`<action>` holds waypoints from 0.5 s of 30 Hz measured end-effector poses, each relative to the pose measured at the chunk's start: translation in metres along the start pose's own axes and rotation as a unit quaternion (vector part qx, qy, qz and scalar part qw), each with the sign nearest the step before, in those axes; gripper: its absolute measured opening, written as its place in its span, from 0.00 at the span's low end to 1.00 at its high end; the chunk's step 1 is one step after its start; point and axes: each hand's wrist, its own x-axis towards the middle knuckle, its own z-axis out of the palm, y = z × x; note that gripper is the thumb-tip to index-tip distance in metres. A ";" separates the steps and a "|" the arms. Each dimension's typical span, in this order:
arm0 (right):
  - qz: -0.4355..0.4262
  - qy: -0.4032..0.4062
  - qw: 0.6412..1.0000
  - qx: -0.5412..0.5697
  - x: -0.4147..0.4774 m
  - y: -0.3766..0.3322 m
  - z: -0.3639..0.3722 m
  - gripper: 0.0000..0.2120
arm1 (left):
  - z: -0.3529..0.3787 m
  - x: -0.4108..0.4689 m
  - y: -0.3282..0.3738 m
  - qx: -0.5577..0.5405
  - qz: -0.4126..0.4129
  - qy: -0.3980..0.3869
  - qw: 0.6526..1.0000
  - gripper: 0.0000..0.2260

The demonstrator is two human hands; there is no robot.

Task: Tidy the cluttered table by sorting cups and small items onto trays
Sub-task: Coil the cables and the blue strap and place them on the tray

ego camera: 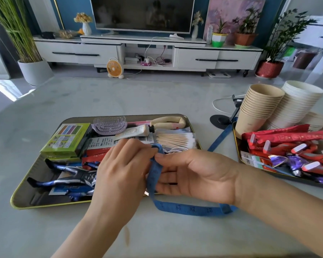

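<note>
A blue measuring tape (186,209) loops over the table's front and runs off toward the right tray. My left hand (123,170) and my right hand (192,174) both pinch a folded part of it above the front right of the left tray (22,192). That tray holds a green box (67,139), a lilac hairbrush (110,125), a cream tube (132,131), cotton swabs (175,140) and a blue toy figure (69,175). The right tray (238,146) carries stacked brown paper cups (259,108), stacked white cups (296,103), red packets (287,138) and a purple figure (295,162).
A black phone stand (224,119) with a white cable sits between the trays. The pale table (82,95) stretches far back. Beyond it are a TV cabinet (147,53), an orange fan (114,68) and potted plants (272,53).
</note>
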 end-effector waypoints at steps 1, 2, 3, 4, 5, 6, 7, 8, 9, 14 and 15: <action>-0.009 -0.015 1.000 -0.009 0.001 0.001 0.000 0.04 | -0.001 0.001 0.001 -0.007 -0.007 0.007 1.000 0.13; -0.019 -0.030 0.999 -0.018 0.001 0.002 0.000 0.05 | -0.002 0.001 0.001 -0.019 -0.013 0.014 1.000 0.11; -0.025 -0.045 0.998 -0.020 0.001 0.002 0.001 0.06 | -0.003 0.001 0.001 -0.034 -0.021 0.020 0.999 0.09; -0.029 -0.059 0.998 -0.016 0.001 0.003 0.001 0.07 | -0.005 0.002 0.002 -0.049 -0.027 0.023 0.998 0.07; -0.030 -0.074 0.997 -0.008 0.000 0.003 0.001 0.07 | -0.006 0.001 0.003 -0.062 -0.035 0.023 0.997 0.06; -0.034 -0.085 0.996 -0.005 -0.001 0.004 0.002 0.08 | -0.006 0.001 0.003 -0.072 -0.041 0.024 0.996 0.05; -0.037 -0.090 0.995 -0.001 -0.002 0.004 0.003 0.08 | -0.007 0.000 0.004 -0.079 -0.049 0.022 0.995 0.05; -0.039 -0.088 0.995 -0.001 -0.002 0.005 0.004 0.09 | -0.006 0.000 0.005 -0.084 -0.062 0.020 0.994 0.05; -0.043 -0.079 0.996 -0.003 -0.002 0.006 0.004 0.09 | -0.005 0.000 0.004 -0.090 -0.082 0.014 0.992 0.05; -0.095 0.017 0.989 -0.115 0.000 0.011 0.002 0.10 | 0.000 0.004 0.005 -0.195 -0.210 -0.088 0.954 0.17; -0.112 0.034 0.982 -0.151 0.000 0.012 0.002 0.10 | -0.002 0.006 0.007 -0.220 -0.214 -0.120 0.944 0.18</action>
